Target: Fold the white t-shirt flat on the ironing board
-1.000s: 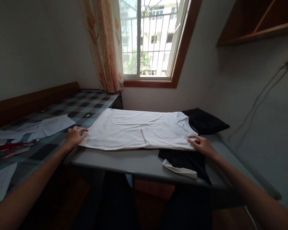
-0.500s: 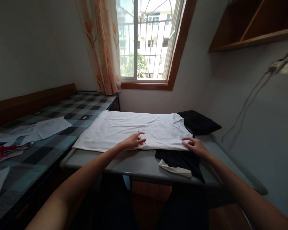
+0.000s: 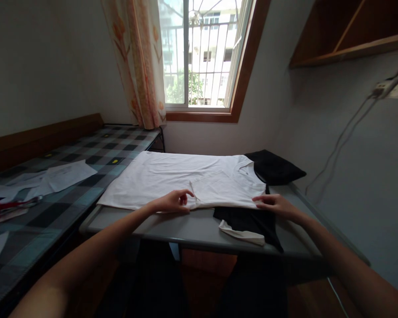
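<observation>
A white T-shirt [image 3: 166, 172] lies spread on the grey table, its neckline toward the right and its hem toward the left. One sleeve is folded in over the body, near the front edge. Beside that sleeve's opening, my left hand [image 3: 174, 201] rests low at the shirt's near edge, index finger stretched out and thumb apart from it, the other fingers curled. My right hand [image 3: 278, 206] has its fingertips and thumb closed on the shirt's near edge close to the shoulder. Black cloth with a white band [image 3: 242, 234] sticks out from under the shirt toward me.
The grey table [image 3: 182, 227] has a raised rim on the right. A black item [image 3: 275, 168] lies beyond the neckline. To the left is a bed with a checked cover [image 3: 63, 212], holding papers [image 3: 68, 176] and a red object [image 3: 6, 207]. A wooden shelf [image 3: 351, 51] hangs at upper right.
My left hand has moved left and down off the folded sleeve to beside its opening. My right hand stays near the shoulder, its fingers now closer together. The sleeve lies flatter.
</observation>
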The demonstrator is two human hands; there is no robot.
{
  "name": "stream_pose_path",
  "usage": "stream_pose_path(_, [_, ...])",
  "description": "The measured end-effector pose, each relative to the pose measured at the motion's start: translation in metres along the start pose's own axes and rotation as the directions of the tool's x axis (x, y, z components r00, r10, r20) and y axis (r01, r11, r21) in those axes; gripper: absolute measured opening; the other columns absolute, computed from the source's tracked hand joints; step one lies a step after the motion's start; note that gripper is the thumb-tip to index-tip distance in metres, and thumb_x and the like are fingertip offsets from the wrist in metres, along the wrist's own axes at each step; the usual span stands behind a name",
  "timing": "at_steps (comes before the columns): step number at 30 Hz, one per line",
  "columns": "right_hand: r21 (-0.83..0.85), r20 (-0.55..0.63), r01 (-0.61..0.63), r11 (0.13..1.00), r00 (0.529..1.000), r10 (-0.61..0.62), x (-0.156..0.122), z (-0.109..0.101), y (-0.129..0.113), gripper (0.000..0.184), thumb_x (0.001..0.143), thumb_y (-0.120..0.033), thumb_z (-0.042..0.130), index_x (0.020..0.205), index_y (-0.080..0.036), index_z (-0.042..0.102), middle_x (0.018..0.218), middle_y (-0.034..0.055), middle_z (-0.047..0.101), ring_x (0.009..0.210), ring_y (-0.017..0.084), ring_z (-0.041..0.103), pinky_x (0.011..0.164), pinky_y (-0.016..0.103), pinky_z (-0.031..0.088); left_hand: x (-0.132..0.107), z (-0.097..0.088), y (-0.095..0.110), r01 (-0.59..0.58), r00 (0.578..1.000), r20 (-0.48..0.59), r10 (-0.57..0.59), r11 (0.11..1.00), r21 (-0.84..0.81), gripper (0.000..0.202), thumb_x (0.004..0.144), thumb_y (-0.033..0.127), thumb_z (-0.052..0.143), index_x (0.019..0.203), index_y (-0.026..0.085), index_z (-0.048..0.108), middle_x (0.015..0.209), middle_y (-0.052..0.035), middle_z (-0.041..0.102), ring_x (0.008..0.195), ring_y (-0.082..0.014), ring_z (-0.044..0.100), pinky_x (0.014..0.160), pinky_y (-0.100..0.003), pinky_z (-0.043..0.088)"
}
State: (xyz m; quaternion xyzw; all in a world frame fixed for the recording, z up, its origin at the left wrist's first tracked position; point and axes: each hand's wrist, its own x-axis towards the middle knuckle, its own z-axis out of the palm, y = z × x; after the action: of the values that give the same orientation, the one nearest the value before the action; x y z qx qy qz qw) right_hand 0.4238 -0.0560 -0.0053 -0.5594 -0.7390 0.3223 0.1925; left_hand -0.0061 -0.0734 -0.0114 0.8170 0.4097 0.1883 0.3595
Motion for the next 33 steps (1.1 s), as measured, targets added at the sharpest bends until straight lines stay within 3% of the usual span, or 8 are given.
stream_pose_path(6, [-0.03, 0.037, 0.075, 0.997, 0.997, -0.074, -0.004, -0.006, 0.007, 0.07, 0.058, -0.072, 0.07, 0.106, -0.021, 0.075, 0.086, 0.0048, 0.069, 0.079, 0.023, 0.059, 0.071, 0.033, 0.046, -0.061, -0.041, -0.025, -0.027, 0.998, -0.046, 0.045, 0.94, 0.339, 0.02, 0.076, 0.025, 0.06, 0.094, 0.018, 0.065, 0.089, -0.0031, 0.057, 0.078, -0.0145, 0.055, 0.072, -0.025, 0.045])
stream_pose_path(12, [-0.057, -0.042, 0.174, 0.983, 0.983, -0.176, 0.0, -0.01, 0.011, 0.062, 0.066, -0.072, 0.064, 0.099, -0.021, 0.077, 0.097, 0.0087, 0.071, 0.083, 0.024, 0.06, 0.075, 0.034, 0.047, -0.108, -0.067, -0.038, -0.006, 0.998, -0.05, 0.039, 0.845, 0.535, 0.027, 0.068, 0.011, 0.052, 0.09, 0.019, 0.065, 0.093, -0.0045, 0.059, 0.083, -0.0166, 0.056, 0.076, -0.025, 0.044])
stream_pose_path(15, [-0.091, -0.109, 0.204, 0.975, 0.971, -0.213, 0.002, -0.012, 0.009, 0.06, 0.068, -0.073, 0.061, 0.095, -0.022, 0.078, 0.088, 0.0083, 0.07, 0.074, 0.021, 0.059, 0.07, 0.034, 0.048, -0.124, -0.084, -0.05, 0.047, 0.997, -0.071, -0.005, 0.793, 0.607, 0.026, 0.067, 0.011, 0.052, 0.088, 0.019, 0.065, 0.094, -0.0056, 0.061, 0.086, -0.0191, 0.057, 0.08, -0.028, 0.043])
stream_pose_path(19, [-0.101, -0.186, 0.25, 0.963, 0.946, -0.265, 0.003, -0.012, 0.004, 0.052, 0.072, -0.068, 0.06, 0.09, -0.022, 0.078, 0.087, 0.0084, 0.066, 0.072, 0.02, 0.059, 0.067, 0.033, 0.049, -0.145, -0.115, -0.076, 0.184, 0.978, -0.196, -0.077, 0.767, 0.614, 0.016, 0.072, 0.022, 0.055, 0.082, 0.02, 0.067, 0.093, -0.0061, 0.066, 0.091, -0.0232, 0.058, 0.087, -0.034, 0.042])
stream_pose_path(21, [-0.084, -0.219, 0.275, 0.958, 0.933, -0.287, 0.004, -0.011, 0.001, 0.047, 0.072, -0.064, 0.061, 0.086, -0.021, 0.077, 0.094, 0.01, 0.066, 0.08, 0.022, 0.062, 0.069, 0.033, 0.05, -0.156, -0.13, -0.09, 0.266, 0.946, -0.306, -0.106, 0.795, 0.546, 0.015, 0.072, 0.03, 0.057, 0.078, 0.022, 0.068, 0.094, -0.0058, 0.068, 0.094, -0.0252, 0.059, 0.089, -0.036, 0.042])
stream_pose_path(26, [0.047, -0.24, 0.3, 0.953, 0.93, -0.28, 0.012, -0.008, 0.0, 0.041, 0.072, -0.059, 0.063, 0.083, -0.022, 0.074, 0.107, 0.0101, 0.07, 0.104, 0.029, 0.062, 0.085, 0.036, 0.05, -0.174, -0.152, -0.115, 0.413, 0.808, -0.527, -0.264, 0.892, 0.186, 0.033, 0.066, 0.049, 0.065, 0.083, 0.02, 0.072, 0.097, -0.0069, 0.071, 0.097, -0.0274, 0.062, 0.089, -0.035, 0.046])
stream_pose_path(30, [0.158, -0.278, 0.209, 0.965, 0.947, -0.159, 0.025, -0.002, 0.004, 0.041, 0.072, -0.057, 0.062, 0.089, -0.021, 0.072, 0.094, 0.0068, 0.073, 0.088, 0.026, 0.066, 0.076, 0.034, 0.052, -0.171, -0.154, -0.128, 0.48, 0.695, -0.579, -0.427, 0.875, -0.069, 0.057, 0.058, 0.06, 0.07, 0.092, 0.015, 0.071, 0.099, -0.0103, 0.073, 0.092, -0.0286, 0.065, 0.085, -0.036, 0.049])
stream_pose_path(33, [0.174, -0.372, 0.178, 0.968, 0.923, -0.103, 0.037, 0.002, 0.006, 0.039, 0.069, -0.054, 0.063, 0.088, -0.021, 0.071, 0.084, 0.0048, 0.072, 0.077, 0.023, 0.064, 0.066, 0.031, 0.052, -0.163, -0.16, -0.134, 0.488, 0.649, -0.634, -0.421, 0.869, -0.078, 0.065, 0.052, 0.067, 0.071, 0.089, 0.014, 0.071, 0.1, -0.0118, 0.072, 0.092, -0.0288, 0.064, 0.087, -0.037, 0.049])
